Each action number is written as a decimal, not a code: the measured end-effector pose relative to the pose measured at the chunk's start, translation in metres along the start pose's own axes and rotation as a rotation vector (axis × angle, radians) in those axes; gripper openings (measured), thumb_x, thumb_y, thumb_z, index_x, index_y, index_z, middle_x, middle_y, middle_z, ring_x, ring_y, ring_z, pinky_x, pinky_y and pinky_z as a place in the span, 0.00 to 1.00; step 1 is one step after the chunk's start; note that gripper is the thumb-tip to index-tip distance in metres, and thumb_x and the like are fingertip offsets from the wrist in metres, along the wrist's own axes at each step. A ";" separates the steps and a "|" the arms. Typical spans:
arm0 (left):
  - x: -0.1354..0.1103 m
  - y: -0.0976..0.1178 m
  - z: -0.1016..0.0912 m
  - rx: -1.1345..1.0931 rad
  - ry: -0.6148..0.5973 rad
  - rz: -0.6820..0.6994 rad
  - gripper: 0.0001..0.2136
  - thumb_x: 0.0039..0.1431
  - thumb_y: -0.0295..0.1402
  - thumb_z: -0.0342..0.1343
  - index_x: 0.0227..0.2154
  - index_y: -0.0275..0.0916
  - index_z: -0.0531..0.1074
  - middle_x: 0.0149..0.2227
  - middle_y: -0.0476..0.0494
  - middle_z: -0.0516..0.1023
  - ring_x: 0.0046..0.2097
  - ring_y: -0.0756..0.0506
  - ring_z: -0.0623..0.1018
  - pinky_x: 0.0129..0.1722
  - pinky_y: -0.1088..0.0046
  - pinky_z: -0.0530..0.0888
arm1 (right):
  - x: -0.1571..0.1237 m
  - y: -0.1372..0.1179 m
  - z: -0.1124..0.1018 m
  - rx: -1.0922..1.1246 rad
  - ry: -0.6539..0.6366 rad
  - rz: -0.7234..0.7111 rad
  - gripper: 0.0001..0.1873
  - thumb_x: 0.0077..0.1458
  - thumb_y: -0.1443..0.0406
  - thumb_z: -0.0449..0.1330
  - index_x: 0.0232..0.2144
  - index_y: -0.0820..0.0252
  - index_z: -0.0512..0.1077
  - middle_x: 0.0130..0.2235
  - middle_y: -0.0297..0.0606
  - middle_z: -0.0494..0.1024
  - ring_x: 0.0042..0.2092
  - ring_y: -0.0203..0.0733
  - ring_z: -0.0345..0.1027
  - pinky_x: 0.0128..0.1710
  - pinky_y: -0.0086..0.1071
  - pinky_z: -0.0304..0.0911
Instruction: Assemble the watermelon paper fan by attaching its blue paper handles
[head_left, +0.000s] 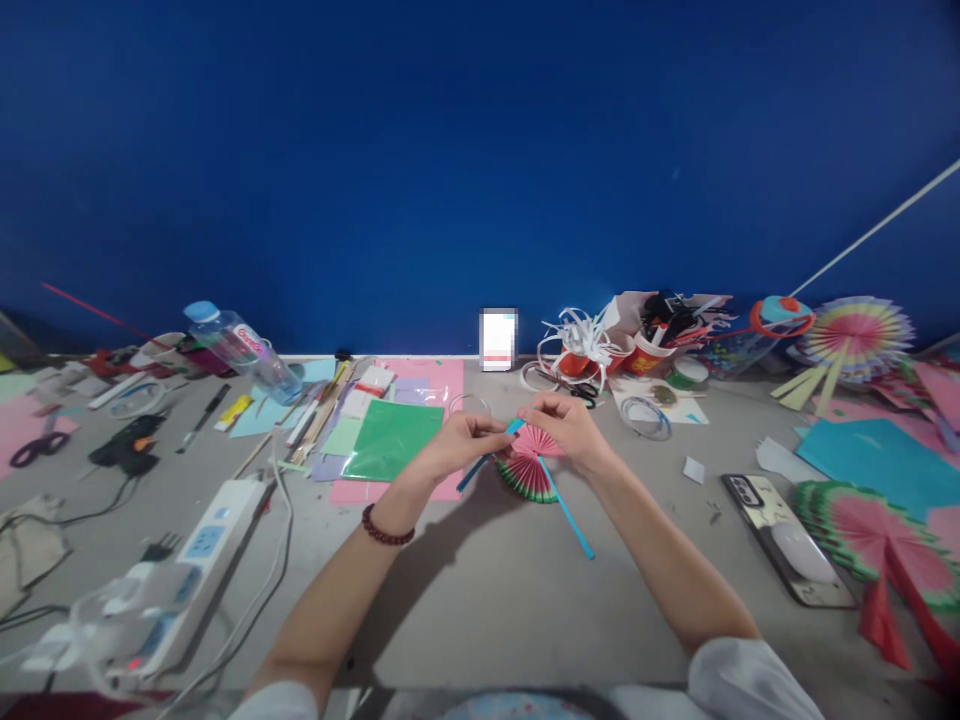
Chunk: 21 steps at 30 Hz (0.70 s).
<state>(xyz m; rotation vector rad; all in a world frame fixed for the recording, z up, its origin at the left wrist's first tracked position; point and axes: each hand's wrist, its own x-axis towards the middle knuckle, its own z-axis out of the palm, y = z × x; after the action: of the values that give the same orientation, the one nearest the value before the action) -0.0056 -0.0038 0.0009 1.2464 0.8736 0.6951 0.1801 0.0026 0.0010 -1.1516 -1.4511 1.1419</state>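
Observation:
A small round pleated paper fan [536, 482], pink with a green rim, is between my hands above the table. My left hand [466, 445] pinches a blue strip [471, 474] at the fan's left side, and its end hangs below my fingers. My right hand [570, 428] is closed on the fan's upper right edge, its fingertips close to the upper part of the blue strip. Another length of blue strip [568, 510] slants down to the right from the fan's centre. My fingers partly hide the fan's top.
Green paper [397, 440] on pink sheets lies left of the fan. Further left are a power strip [206, 550], a glue gun [127, 445] and a tilted bottle [247, 350]. At right are a phone [757, 520], a mouse [801, 552] and finished watermelon-coloured fans [862, 530]. Cups [649, 358] stand behind.

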 end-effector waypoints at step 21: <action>0.002 0.002 -0.004 -0.124 -0.097 -0.145 0.19 0.45 0.46 0.66 0.30 0.32 0.79 0.29 0.36 0.81 0.29 0.47 0.79 0.28 0.75 0.72 | -0.002 -0.003 -0.001 0.067 -0.009 0.109 0.21 0.40 0.52 0.68 0.16 0.61 0.67 0.19 0.28 0.63 0.24 0.32 0.54 0.26 0.30 0.49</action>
<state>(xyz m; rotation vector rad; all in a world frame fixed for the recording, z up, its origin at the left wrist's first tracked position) -0.0078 0.0002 0.0021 1.0859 0.8191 0.5599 0.1808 0.0009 0.0035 -1.1922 -1.3601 1.2626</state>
